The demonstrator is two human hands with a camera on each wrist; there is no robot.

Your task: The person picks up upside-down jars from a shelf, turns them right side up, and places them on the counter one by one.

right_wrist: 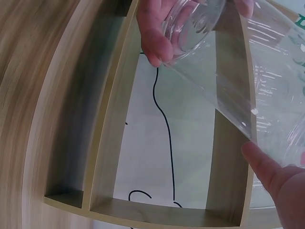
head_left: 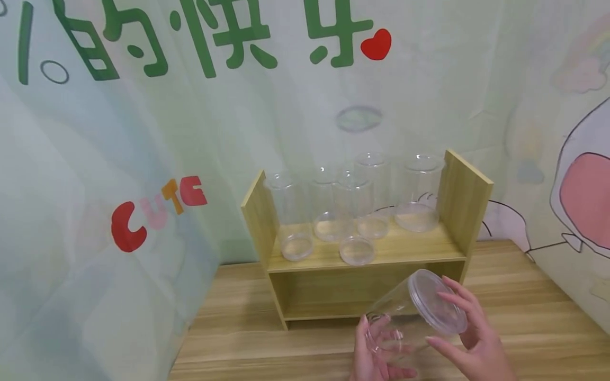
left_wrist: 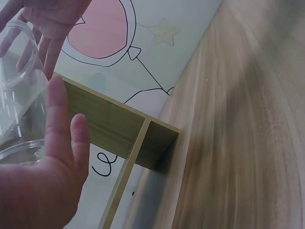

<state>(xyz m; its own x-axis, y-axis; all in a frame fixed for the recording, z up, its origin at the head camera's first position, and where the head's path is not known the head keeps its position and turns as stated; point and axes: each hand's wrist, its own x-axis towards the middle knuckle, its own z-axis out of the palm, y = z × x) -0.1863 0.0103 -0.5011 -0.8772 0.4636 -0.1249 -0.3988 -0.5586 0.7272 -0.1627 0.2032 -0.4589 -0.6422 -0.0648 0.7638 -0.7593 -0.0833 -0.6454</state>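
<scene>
Above the table, in front of the shelf, both hands hold a tilted clear jar [head_left: 393, 325], its lidded end up and to the right. My left hand [head_left: 368, 360] grips the base, the thumb along its left side and fingers showing through the clear wall. At the other end, my right hand [head_left: 483, 341] spans the round lid [head_left: 440, 304], fingers on its face and rim with the thumb at the lower edge. In the right wrist view the jar [right_wrist: 228, 90] crosses the upper right, and nothing shows inside it.
Behind the hands a two-tier wooden shelf [head_left: 286, 286] stands against the printed cloth backdrop [head_left: 286, 121]. Several clear jars line its upper tier, including a wide jar [head_left: 419, 196] at the right and a narrow jar [head_left: 295, 222] at the left. Wooden tabletop [head_left: 229, 328] lies around it.
</scene>
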